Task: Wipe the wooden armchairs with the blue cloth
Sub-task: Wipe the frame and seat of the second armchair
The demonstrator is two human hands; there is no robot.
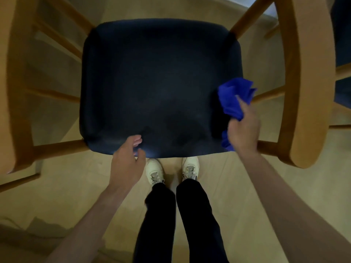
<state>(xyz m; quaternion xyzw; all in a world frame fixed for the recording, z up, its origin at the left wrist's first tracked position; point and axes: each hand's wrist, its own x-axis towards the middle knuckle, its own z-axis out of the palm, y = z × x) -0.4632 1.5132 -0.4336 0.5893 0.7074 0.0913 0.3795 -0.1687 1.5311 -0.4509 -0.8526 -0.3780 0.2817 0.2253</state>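
Gripping blue cloth [234, 97] in right hand [244, 128] at armchair [303, 82] seat [157, 86] edge; left hand [128, 162] loosely open, empty.

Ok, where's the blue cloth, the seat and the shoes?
cloth [234, 95]: head view, on its bunched upper part above the fingers.
seat [155, 82]: head view, middle of the dark cushion.
shoes [154, 170]: head view, top of the left shoe.
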